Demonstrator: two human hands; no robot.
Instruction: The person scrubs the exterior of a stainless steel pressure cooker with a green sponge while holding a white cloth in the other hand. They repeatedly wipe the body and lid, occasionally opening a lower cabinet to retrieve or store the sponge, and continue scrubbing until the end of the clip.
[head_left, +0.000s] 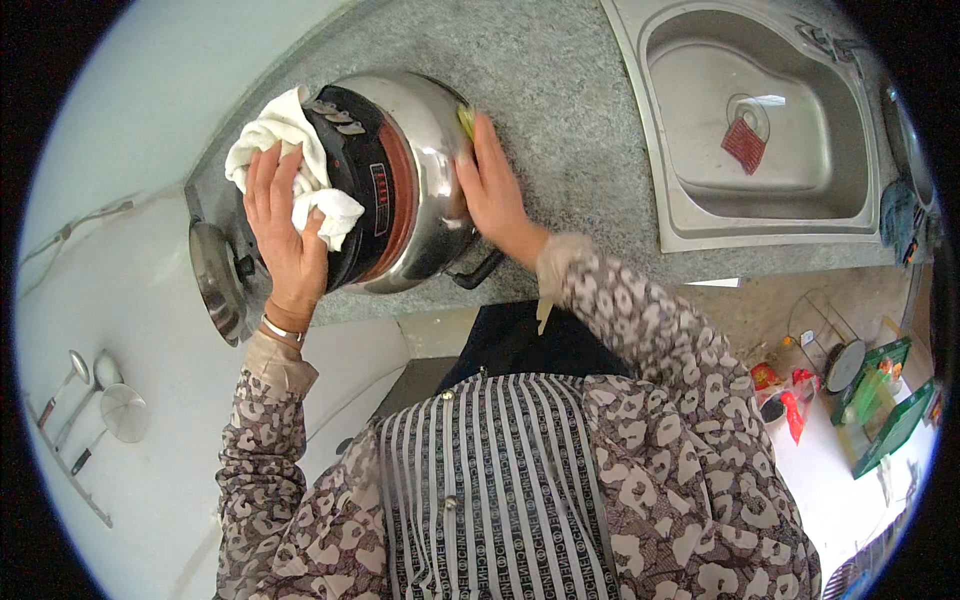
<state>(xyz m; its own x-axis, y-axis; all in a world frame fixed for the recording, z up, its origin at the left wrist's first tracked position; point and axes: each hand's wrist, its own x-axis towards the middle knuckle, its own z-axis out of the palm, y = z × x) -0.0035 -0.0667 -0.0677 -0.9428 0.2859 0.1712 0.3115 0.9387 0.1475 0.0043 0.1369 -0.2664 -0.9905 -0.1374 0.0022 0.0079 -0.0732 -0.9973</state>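
An appliance with a polished steel pot body (435, 180), a reddish band and a black base with a control panel lies on its side on the grey speckled countertop (577, 112). At the black part, my left hand (281, 202) presses a bunched white cloth (281, 135), fingers spread over it. My right hand (491, 180) rests against the right end of the steel body; a small yellow-green thing (466, 120) shows behind its fingers, and whether it is gripped is unclear. A black side handle (478, 270) sticks out near my right wrist.
A steel lid (217, 281) with a black knob leans by the wall on the left. To the right is a steel sink (664, 225) with a red ridged piece (745, 146) at its drain. Ladles and a strainer (124, 411) hang at lower left. A green crate (892, 442) stands at lower right.
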